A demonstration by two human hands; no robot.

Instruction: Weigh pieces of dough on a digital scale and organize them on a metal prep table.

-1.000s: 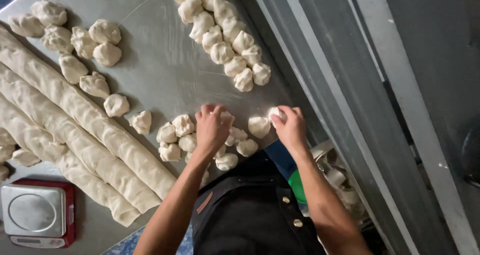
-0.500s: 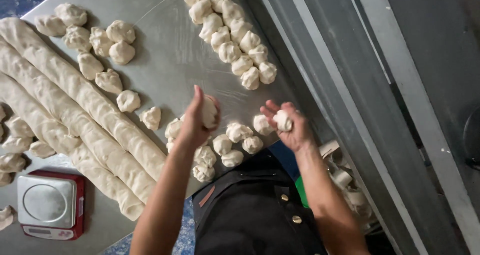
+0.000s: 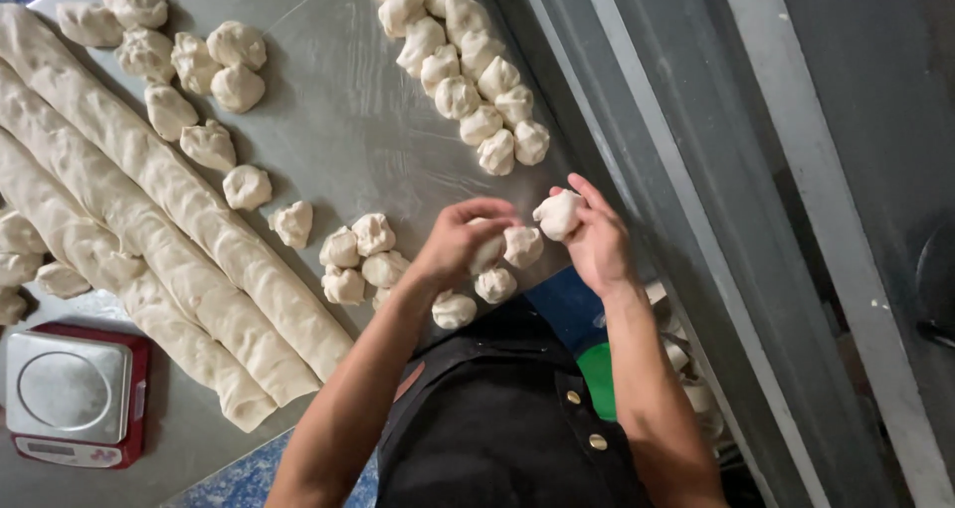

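In the head view, a small dough ball [image 3: 557,212] is gripped in the fingers of the right hand [image 3: 595,237], raised just above the metal table [image 3: 338,120]. The left hand [image 3: 460,241] is curled around another dough piece [image 3: 487,252] among a cluster of dough pieces [image 3: 363,261]. Long dough rolls [image 3: 149,229] and a kitchen scale [image 3: 70,394] are seen at the left.

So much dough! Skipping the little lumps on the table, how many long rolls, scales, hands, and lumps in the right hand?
Long dough rolls: 3
Scale: 1
Hands: 2, left hand and right hand
Dough lump in right hand: 1
Total: 7
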